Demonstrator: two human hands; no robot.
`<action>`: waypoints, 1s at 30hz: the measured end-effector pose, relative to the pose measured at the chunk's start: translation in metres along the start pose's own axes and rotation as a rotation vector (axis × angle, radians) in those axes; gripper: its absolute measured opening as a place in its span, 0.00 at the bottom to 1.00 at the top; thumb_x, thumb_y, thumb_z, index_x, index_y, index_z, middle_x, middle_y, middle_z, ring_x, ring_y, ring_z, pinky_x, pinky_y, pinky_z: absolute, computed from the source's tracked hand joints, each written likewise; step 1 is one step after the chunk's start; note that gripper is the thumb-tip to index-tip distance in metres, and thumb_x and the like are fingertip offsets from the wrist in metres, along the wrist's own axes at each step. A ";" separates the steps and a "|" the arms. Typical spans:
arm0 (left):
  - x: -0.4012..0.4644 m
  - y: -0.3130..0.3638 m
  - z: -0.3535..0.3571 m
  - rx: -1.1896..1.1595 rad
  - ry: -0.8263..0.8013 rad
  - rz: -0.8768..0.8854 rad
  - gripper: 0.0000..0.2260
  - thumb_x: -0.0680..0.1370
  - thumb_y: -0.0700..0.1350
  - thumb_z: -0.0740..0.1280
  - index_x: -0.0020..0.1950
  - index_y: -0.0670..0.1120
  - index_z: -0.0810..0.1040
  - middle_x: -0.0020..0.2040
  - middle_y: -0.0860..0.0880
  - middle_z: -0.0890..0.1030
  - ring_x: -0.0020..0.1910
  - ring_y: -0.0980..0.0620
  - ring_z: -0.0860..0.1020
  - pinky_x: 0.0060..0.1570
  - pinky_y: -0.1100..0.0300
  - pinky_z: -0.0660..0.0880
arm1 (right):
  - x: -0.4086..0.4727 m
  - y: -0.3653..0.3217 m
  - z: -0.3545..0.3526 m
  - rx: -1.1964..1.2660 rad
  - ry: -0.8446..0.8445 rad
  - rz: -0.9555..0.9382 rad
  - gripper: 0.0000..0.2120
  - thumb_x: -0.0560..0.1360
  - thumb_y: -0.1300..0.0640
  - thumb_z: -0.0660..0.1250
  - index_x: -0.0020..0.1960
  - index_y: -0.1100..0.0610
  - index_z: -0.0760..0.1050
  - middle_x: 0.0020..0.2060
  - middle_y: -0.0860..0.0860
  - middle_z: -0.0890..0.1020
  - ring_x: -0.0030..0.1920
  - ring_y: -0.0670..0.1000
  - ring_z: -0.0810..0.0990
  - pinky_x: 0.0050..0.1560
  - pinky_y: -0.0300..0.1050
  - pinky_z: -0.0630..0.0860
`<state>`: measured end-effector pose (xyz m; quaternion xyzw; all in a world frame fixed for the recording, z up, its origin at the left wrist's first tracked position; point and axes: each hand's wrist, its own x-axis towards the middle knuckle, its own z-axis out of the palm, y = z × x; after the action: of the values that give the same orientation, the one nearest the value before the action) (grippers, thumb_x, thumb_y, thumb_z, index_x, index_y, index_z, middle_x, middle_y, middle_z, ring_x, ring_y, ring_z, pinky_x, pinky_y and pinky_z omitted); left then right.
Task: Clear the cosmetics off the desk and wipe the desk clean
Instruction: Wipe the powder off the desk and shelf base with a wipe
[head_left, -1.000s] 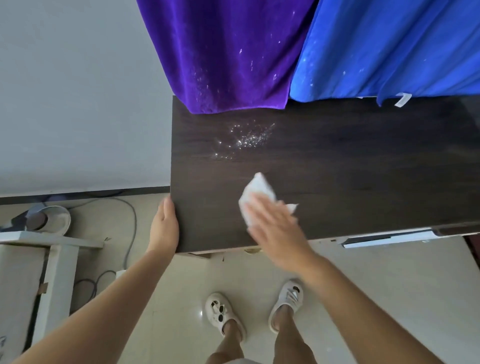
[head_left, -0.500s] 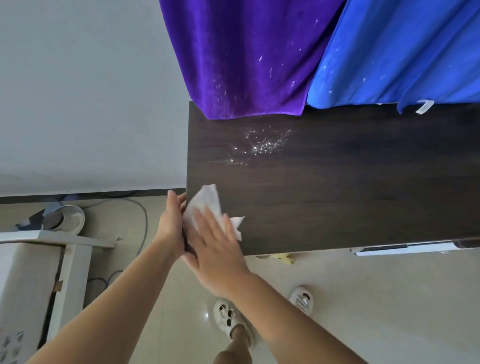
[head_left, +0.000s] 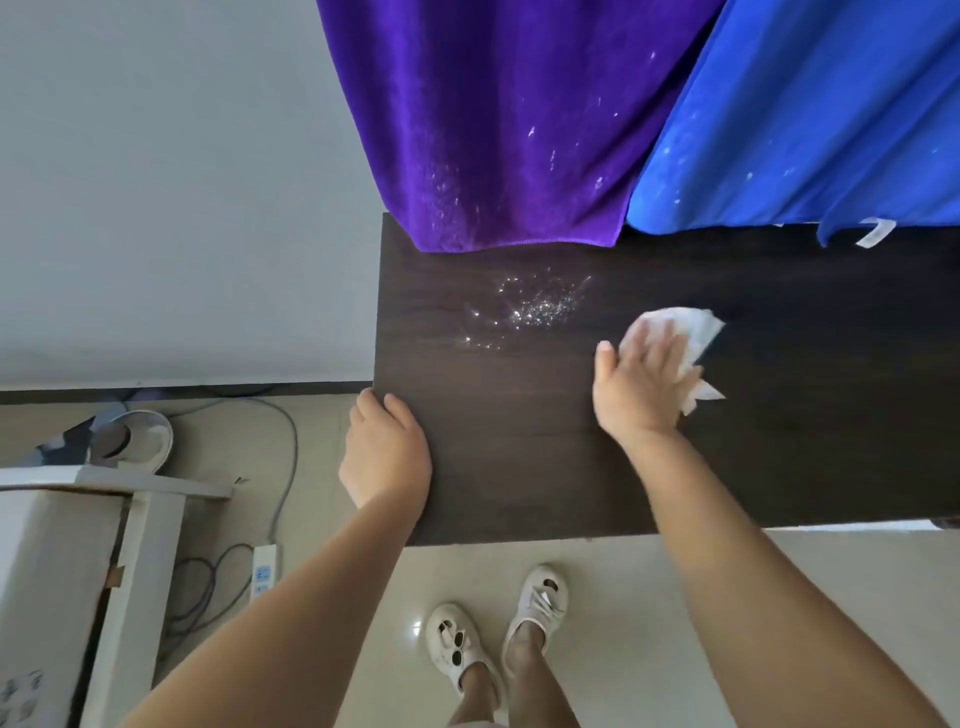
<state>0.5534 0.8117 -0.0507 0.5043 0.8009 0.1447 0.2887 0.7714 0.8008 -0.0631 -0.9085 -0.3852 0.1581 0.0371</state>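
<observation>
A dark wood desk (head_left: 519, 467) fills the middle of the view, with no cosmetics on it. My right hand (head_left: 641, 387) lies flat on a crumpled white wipe (head_left: 691, 330) and presses it against the desk top near the middle. My left hand (head_left: 384, 452) rests on the desk's left edge, fingers curled over it, holding nothing loose. A patch of glittering specks (head_left: 530, 312) lies on the desk left of the wipe, below the purple cloth.
A purple cloth (head_left: 493, 130) and a blue cloth (head_left: 805, 114) hang over the desk's back edge. On the floor at left are a white box (head_left: 67, 571), a power strip (head_left: 262, 571) with cables and a round fan (head_left: 135, 441). My feet stand below the desk's front edge.
My right hand swept the wipe from the desk's left front corner to the right and further back. My left hand stayed on the left edge. The camera view shifted.
</observation>
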 end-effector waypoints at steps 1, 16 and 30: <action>0.001 0.000 0.001 0.016 0.007 0.004 0.17 0.81 0.49 0.46 0.62 0.44 0.67 0.62 0.44 0.73 0.57 0.40 0.73 0.50 0.49 0.67 | -0.014 -0.031 0.014 -0.013 -0.009 -0.202 0.28 0.80 0.45 0.45 0.76 0.57 0.43 0.76 0.58 0.42 0.75 0.56 0.39 0.72 0.61 0.37; 0.002 0.000 0.008 0.077 0.048 -0.019 0.16 0.81 0.48 0.45 0.58 0.43 0.68 0.58 0.44 0.74 0.53 0.40 0.74 0.43 0.52 0.64 | 0.063 0.041 -0.030 0.060 0.048 0.120 0.26 0.81 0.50 0.43 0.75 0.61 0.48 0.76 0.59 0.49 0.76 0.57 0.46 0.72 0.64 0.46; 0.002 0.001 0.008 0.074 0.068 -0.017 0.14 0.81 0.48 0.47 0.53 0.43 0.68 0.54 0.44 0.75 0.52 0.41 0.73 0.42 0.53 0.64 | 0.052 -0.009 -0.007 -0.033 0.150 -0.643 0.26 0.77 0.49 0.44 0.68 0.60 0.66 0.68 0.60 0.69 0.66 0.64 0.69 0.62 0.63 0.66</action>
<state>0.5588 0.8132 -0.0573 0.5026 0.8193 0.1294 0.2436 0.8010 0.8445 -0.0677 -0.7500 -0.6509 0.0646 0.0984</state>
